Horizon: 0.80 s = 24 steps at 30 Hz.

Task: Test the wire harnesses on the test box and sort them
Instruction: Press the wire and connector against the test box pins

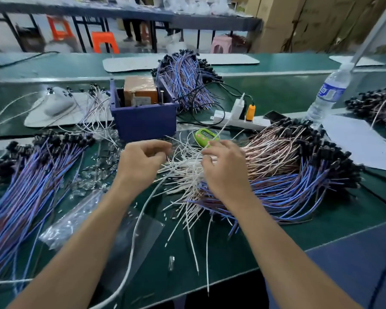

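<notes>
– Well, where does the next harness come from?
– From the white wires (183, 175), the loose heap right under both hands, mid-worktop (276, 237). The strands fan towards the person, so their long axis runs roughly from the box side to the near edge.
– And the box?
– The box (143, 121) sits just beyond the hands, straight ahead and a little nearer the left hand (140, 162) than the right. I'd guess a strand must travel forward and slightly left to be tested.
– Who has hold of one?
– The right hand (225, 170) has its fingers (206, 160) curled down into the heap, pinching a few strands as far as I can see. The left's fingers are curled with the tips drawn together. It's too blurred to tell whether a wire lies between them.
– Busy surface?
– Very. It's a green mat with blue harnesses (31, 186) piled on the left. A blue-and-pink pile (294, 175) on the right touches the white heap, and there's a far pile (187, 81) behind the box. A bottle (330, 92) and a power strip (239, 120) stand to the right. Beyond are more benches (120, 10), orange stools (104, 42) and cartons (310, 18).
</notes>
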Each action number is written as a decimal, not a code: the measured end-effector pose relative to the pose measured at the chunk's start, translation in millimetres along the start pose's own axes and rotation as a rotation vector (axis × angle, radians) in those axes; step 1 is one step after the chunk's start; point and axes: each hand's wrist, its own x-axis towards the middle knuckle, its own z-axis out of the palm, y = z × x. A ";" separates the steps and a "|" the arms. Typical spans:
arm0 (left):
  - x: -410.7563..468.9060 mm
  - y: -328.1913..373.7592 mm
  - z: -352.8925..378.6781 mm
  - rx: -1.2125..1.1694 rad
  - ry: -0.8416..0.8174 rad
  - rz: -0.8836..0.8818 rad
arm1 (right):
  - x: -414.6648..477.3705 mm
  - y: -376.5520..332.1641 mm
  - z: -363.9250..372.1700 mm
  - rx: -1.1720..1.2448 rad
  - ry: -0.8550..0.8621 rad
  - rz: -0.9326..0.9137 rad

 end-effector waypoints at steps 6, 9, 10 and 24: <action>2.0 -10.1 -34.6 -0.057 0.199 -0.082 | 1.9 -50.2 28.8 0.181 -0.189 -0.036; 7.6 -19.1 -50.3 0.045 0.336 -0.176 | 3.6 -67.5 40.0 0.218 -0.260 -0.035; 7.8 -19.3 -54.4 0.096 0.372 -0.194 | 4.2 -73.1 44.0 0.225 -0.292 -0.031; -14.8 -62.9 -177.8 0.468 0.439 -0.520 | 29.2 -159.9 136.9 0.359 -0.668 -0.075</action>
